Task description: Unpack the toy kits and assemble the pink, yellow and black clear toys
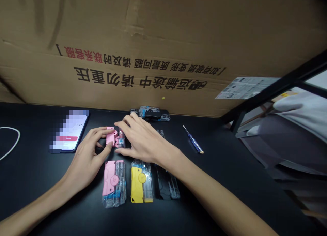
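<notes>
My left hand (89, 149) grips the left side of a small pink and clear plastic device (110, 136), thumb below and fingers above. The clear right side of the same device is between the thumb and fingers of my right hand (138, 137). Nearer to me lie a second pink and clear device (110, 178), a yellow and clear one (138, 185) and a black and clear one (166, 183), side by side. My right forearm partly covers the black one. Another clear piece (160, 133) shows behind my right hand.
Black and clear devices (153, 112) are piled against a large cardboard box (143, 34) at the back. A lit phone (73, 130) lies left, beside a white cable (18, 137). A blue screwdriver (194, 142) lies right, near a black metal frame (276, 86).
</notes>
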Tool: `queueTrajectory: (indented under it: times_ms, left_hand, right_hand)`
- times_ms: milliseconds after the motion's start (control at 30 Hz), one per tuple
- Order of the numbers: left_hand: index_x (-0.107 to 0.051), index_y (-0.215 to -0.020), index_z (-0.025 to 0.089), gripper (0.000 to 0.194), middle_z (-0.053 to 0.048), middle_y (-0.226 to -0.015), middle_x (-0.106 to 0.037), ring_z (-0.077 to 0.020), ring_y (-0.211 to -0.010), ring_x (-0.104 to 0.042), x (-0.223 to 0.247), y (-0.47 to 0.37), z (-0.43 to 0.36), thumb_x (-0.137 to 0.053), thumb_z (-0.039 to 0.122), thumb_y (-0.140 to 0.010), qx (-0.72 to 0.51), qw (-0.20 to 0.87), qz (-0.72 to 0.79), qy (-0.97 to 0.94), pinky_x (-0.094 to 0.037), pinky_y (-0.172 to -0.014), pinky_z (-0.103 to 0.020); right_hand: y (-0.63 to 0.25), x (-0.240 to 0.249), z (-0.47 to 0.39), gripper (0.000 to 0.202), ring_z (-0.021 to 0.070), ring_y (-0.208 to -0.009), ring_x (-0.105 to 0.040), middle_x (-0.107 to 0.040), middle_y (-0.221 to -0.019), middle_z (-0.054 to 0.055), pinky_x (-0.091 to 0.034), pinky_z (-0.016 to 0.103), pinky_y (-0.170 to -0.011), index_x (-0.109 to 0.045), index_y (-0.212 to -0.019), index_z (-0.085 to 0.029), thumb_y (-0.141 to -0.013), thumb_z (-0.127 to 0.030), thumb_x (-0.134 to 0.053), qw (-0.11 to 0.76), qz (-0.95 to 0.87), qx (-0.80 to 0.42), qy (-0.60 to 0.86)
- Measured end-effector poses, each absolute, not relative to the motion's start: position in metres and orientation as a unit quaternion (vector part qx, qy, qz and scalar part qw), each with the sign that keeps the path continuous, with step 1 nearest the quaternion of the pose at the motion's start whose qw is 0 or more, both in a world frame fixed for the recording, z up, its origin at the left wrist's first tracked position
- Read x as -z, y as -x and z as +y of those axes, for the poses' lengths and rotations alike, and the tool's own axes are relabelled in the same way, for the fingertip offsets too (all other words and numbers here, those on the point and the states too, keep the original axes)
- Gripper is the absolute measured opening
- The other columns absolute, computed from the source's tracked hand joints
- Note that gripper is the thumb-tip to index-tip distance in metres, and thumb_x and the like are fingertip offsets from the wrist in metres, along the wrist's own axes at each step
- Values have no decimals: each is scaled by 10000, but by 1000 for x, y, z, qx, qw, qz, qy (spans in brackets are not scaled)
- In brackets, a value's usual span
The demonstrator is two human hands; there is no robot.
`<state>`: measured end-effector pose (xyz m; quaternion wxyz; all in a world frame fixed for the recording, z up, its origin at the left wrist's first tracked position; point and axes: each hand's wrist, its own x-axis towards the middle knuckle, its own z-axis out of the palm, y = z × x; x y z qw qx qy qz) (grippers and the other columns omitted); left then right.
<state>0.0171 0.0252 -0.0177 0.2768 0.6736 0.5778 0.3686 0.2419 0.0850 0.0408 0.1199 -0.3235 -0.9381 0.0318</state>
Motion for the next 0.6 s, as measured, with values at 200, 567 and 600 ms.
queueTrajectory:
  times_ms: [200, 567, 600]
  left_hand:
    - [-748, -1404, 303, 367, -75, -1472, -707, -241, -990, -698, 18, -17, 25, -683, 467, -1082, -370, 274, 578, -673, -556, -728, -359]
    - [-722, -1372, 290, 337, -72, -1395, -708, -243, -979, -690, 20, -15, 26, -672, 454, -1082, -369, 283, 586, -663, -550, -747, -382]
    - [-716, -1373, 285, 341, -76, -1386, -708, -244, -975, -691, 20, -15, 26, -674, 456, -1080, -369, 286, 588, -661, -549, -741, -381]
  right_hand:
    - [-239, -42, 86, 506, 416, -1210, -633, -711, -1200, 199, -594, 594, -1093, -704, -1188, -120, -950, -513, -915, 107, -941, -5, 322]
    - [-241, -27, 90, 618, 394, -1260, -624, -690, -1273, 184, -598, 575, -1097, -707, -1365, -121, -937, -499, -943, 127, -941, -39, 311]
    - [-241, -27, 90, 651, 394, -1266, -621, -688, -1286, 186, -600, 575, -1097, -698, -1388, -121, -930, -510, -947, 131, -940, -45, 311]
